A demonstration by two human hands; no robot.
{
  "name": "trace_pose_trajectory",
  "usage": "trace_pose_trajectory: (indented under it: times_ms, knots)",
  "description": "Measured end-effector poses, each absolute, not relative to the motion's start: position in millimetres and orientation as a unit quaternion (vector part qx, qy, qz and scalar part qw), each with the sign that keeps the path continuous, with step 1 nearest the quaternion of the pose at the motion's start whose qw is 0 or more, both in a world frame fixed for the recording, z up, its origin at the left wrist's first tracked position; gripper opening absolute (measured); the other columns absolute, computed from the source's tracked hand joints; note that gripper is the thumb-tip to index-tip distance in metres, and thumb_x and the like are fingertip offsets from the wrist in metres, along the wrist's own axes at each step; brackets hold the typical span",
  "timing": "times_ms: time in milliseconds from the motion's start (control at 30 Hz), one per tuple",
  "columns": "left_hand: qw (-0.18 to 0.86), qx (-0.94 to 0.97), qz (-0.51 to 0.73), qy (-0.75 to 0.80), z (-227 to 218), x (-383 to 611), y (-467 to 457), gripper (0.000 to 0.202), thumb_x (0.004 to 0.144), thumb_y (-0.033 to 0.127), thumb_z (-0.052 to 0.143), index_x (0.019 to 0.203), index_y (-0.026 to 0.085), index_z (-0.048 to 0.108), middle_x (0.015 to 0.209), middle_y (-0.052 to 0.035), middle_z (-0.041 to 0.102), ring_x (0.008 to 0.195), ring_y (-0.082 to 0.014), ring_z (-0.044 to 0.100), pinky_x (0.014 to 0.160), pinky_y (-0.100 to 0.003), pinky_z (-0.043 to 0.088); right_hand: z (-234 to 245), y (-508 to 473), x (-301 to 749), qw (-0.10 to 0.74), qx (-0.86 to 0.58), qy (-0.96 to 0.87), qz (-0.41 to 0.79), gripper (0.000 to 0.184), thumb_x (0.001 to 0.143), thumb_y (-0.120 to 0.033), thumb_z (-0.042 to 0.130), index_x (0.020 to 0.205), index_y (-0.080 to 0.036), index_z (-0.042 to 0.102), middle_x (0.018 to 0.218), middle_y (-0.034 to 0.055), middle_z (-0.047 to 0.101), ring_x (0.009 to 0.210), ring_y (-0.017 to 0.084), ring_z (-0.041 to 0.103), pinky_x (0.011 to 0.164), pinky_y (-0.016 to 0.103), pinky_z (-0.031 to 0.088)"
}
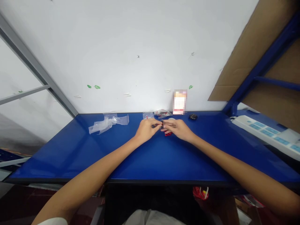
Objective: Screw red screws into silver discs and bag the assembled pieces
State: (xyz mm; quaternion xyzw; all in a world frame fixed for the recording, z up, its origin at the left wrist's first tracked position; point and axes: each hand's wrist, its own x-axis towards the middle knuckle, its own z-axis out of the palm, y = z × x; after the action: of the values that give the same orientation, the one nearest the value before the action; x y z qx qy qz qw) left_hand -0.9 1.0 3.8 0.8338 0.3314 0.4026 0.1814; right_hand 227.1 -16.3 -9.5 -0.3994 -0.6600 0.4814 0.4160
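Note:
My left hand [146, 129] and my right hand [178, 128] meet over the far middle of the blue table [131, 156]. The left fingers pinch a thin dark rod-like piece [156, 125] that points toward the right hand. My right fingers are closed on a small part at the rod's tip, too small to name. A small red item [168, 134] lies on the table just under the right hand.
Empty clear plastic bags [107, 122] lie at the far left. More small bags with red bits [161, 113], a blurred card [179, 102] and a small black object [193, 117] sit along the white wall. A white power strip [264, 131] lies at the right.

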Motion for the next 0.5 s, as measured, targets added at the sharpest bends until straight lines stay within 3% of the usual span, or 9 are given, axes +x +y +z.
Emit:
trace_pose_trajectory:
  times_ms: [133, 333, 500]
  knots:
    - [0.236, 0.795, 0.429, 0.359, 8, 2, -4, 0.013, 0.096, 0.018, 0.073, 0.103, 0.023, 0.082, 0.096, -0.0024, 0.083, 0.084, -0.0187, 0.078, 0.079, -0.03, 0.06, -7, -18, 226, 0.43, -0.4, -0.658, 0.472, 0.05, 0.09, -0.05, 0.083, 0.129, -0.018, 0.079, 0.109, 0.0129, 0.084, 0.098, 0.03, 0.084, 0.081, 0.042, 0.073]
    - [0.277, 0.79, 0.424, 0.345, 10, 1, -7, 0.002, 0.097, 0.023, 0.074, 0.098, 0.022, 0.074, 0.089, -0.0012, 0.08, 0.081, -0.0174, 0.077, 0.074, -0.028, 0.06, -2, -22, 223, 0.452, -0.415, -0.653, 0.445, 0.047, 0.079, -0.054, 0.09, 0.108, -0.017, 0.082, 0.097, 0.0102, 0.085, 0.085, 0.027, 0.083, 0.082, 0.044, 0.072]
    - [0.372, 0.747, 0.452, 0.314, 9, 0, -4, 0.027, 0.091, 0.044, 0.083, 0.089, 0.019, 0.076, 0.08, -0.0032, 0.077, 0.069, -0.0169, 0.072, 0.065, -0.029, 0.06, 1, -24, 224, 0.46, -0.42, -0.647, 0.44, 0.045, 0.076, -0.057, 0.092, 0.092, -0.017, 0.082, 0.089, 0.0089, 0.083, 0.08, 0.025, 0.082, 0.079, 0.041, 0.071]
